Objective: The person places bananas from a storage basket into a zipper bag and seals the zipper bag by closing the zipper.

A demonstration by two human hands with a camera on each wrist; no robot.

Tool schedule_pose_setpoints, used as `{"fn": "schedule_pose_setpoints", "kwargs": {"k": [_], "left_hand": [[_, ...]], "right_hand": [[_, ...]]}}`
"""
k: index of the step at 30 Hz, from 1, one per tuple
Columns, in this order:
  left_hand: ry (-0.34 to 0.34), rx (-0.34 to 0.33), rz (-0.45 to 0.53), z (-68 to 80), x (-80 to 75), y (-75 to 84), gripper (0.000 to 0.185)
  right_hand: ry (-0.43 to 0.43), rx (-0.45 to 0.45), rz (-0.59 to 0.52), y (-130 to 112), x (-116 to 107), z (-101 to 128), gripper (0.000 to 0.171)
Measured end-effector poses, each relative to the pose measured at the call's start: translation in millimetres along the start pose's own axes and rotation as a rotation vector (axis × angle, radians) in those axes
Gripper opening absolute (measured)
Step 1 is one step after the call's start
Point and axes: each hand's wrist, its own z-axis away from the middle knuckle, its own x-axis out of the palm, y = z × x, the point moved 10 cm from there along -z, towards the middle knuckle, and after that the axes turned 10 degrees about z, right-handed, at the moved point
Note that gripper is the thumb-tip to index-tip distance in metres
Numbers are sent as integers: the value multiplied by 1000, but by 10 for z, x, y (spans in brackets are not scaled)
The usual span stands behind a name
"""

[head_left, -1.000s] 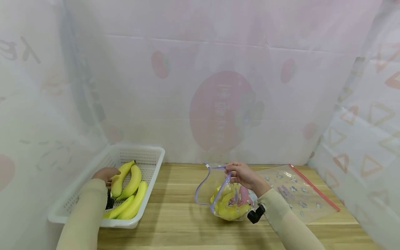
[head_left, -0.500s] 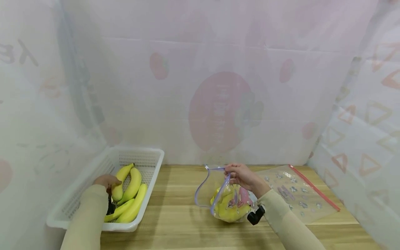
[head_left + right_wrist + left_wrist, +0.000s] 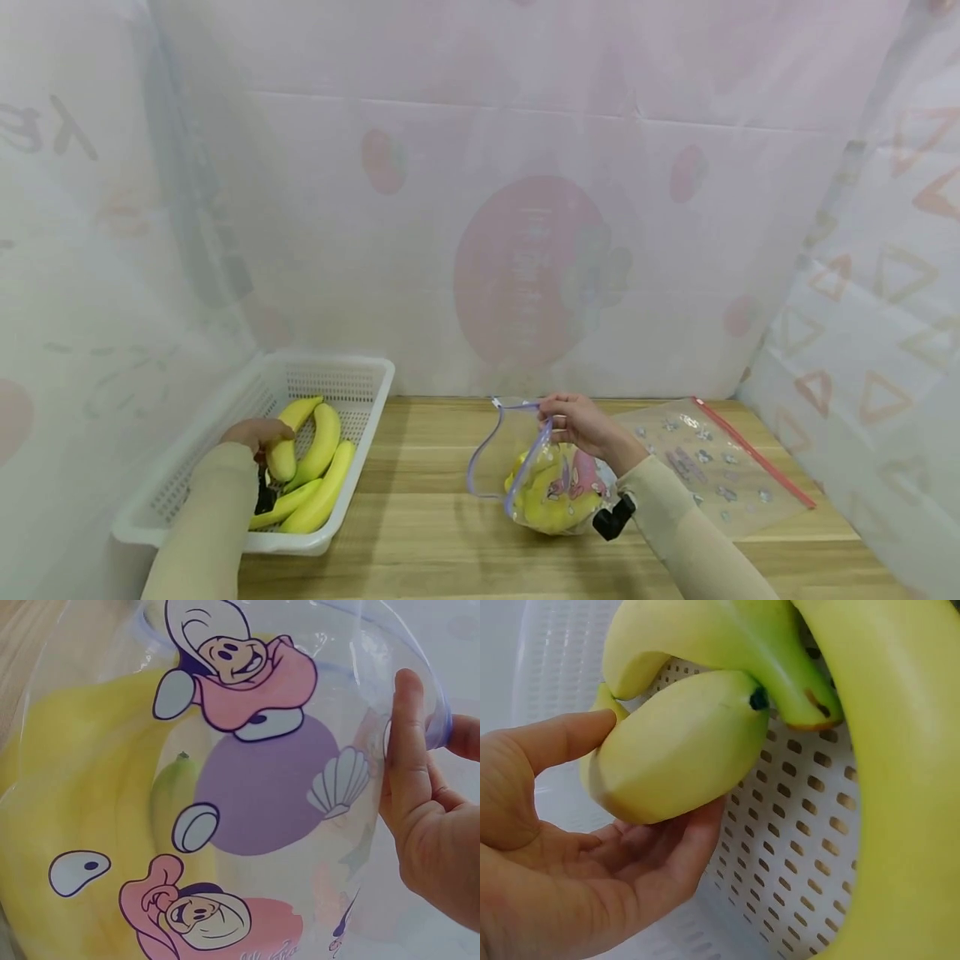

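At the left, a white perforated basket (image 3: 288, 544) holds several yellow bananas. My left hand (image 3: 258, 435) reaches into it and grips one banana (image 3: 675, 750). In the left wrist view, the thumb lies on its upper side and the fingers curl beneath. Other bananas (image 3: 321, 442) lie close beside it. My right hand (image 3: 588, 425) pinches the purple-edged rim of a clear zip bag (image 3: 270, 780) printed with pink cartoon figures. The bag's mouth gapes toward the left. Through its plastic, yellow bananas (image 3: 551, 510) show inside; how many is unclear.
A second clear bag (image 3: 727, 475) with a red zip edge lies flat on the wooden table (image 3: 420, 500), right of the upright bag. Printed white sheeting (image 3: 322, 233) walls the table at the back and both sides.
My left hand has shifted slightly onto the leftmost banana and closed round its near end. The right hand keeps its hold on the bag's rim, nearly still.
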Motion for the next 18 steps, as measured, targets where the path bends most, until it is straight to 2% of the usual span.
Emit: {"fn": "schedule_pose_setpoints", "kwargs": {"k": [5,9,12,18], "left_hand": [[-38,21,53,34,38,67,50],[-108,-5,194,65,113,97,42],[-156,-30,318,83,178,92,42],[-246,-20,447,144,303,112,52]], "right_hand": [[36,29,-12,3,-34,4,13],[25,28,-32,-4,-38,0,14],[21,30,-40,-7,-32,5,14],[9,29,-44,-3,-12,26,15]]}}
